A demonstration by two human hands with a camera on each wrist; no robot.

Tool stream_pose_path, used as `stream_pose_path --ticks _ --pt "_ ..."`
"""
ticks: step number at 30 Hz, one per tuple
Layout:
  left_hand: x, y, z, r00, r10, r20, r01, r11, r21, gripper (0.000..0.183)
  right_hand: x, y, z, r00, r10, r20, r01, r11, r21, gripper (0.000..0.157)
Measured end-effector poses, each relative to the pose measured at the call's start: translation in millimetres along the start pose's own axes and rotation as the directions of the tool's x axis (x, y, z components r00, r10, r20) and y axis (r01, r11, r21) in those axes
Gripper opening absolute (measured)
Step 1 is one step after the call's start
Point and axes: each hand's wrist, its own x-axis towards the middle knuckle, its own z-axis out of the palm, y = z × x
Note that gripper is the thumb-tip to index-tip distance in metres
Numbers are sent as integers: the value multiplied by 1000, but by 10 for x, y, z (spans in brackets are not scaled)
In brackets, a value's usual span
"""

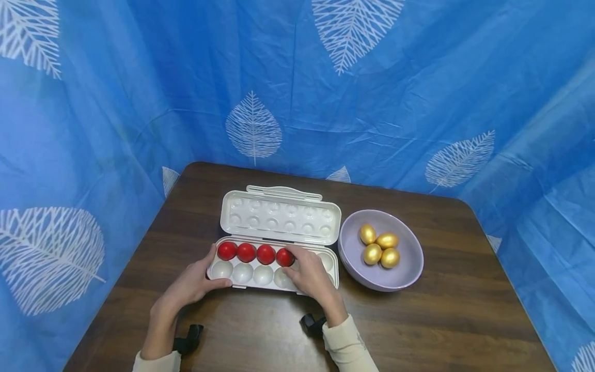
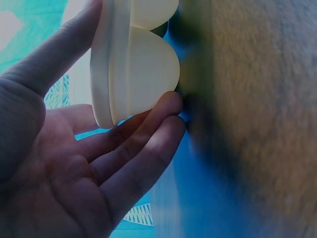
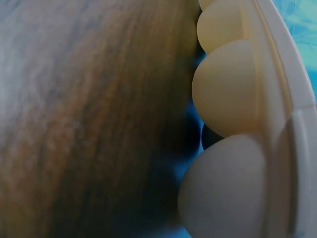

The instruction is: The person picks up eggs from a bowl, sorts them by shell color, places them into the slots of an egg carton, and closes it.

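A white plastic egg box point(image 1: 271, 279) lies with its lid point(image 1: 281, 212) folded back. Four red eggs would be several, so: several red eggs point(image 1: 246, 252) sit side by side in its far row, while the near-row cups at the left and middle hold nothing. My left hand point(image 1: 190, 283) grips the box's left end. In the left wrist view its thumb lies along the rim and its fingers point(image 2: 166, 106) reach beneath the end cup. My right hand point(image 1: 310, 273) pinches the rightmost red egg point(image 1: 284, 257) at its cup. The right wrist view shows only the box's rounded cups point(image 3: 228, 89).
Right of the box, close to it, stands a lilac bowl point(image 1: 346, 256) holding several golden eggs point(image 1: 372, 253). Both are on a dark wooden table point(image 1: 446, 320). Blue curtains point(image 1: 297, 103) with white leaf prints hang behind the table and at its sides.
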Motion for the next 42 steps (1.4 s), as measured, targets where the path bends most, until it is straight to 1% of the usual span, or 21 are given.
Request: stream_pose_path --ticks 6,9,12,16,22,26,32,36,42 --pt "12 -19 -1 1000 17 -6 -17 1000 3 114 1 15 -2 1000 -1 -4 1 999 44 42" --pt "7 -5 -4 1000 21 -6 -21 1000 4 114 -17 21 -5 1000 -7 -11 8 998 60 44" --pt "7 11 0 1000 19 -4 -19 1000 3 113 -35 26 -16 1000 6 -16 -5 998 65 47" --pt "9 25 9 1000 22 -3 -22 1000 2 113 -57 29 -53 998 12 -58 -8 997 72 46" --pt "4 25 -1 999 32 -4 -32 999 -9 113 -71 48 -180 984 -36 -177 53 994 92 46" --pt "7 21 -13 1000 26 2 -26 1000 -4 115 -94 98 -292 970 -57 -236 82 992 100 48" --pt "6 35 -22 1000 15 9 -15 1000 -6 115 -123 225 -467 958 -58 -281 87 992 93 49" --pt "3 48 -27 1000 11 11 -10 1000 -9 114 -166 318 -562 949 -39 -312 76 991 107 52" --pt "0 54 -23 1000 15 11 -15 1000 8 113 -235 438 -682 940 33 -338 20 988 152 58"
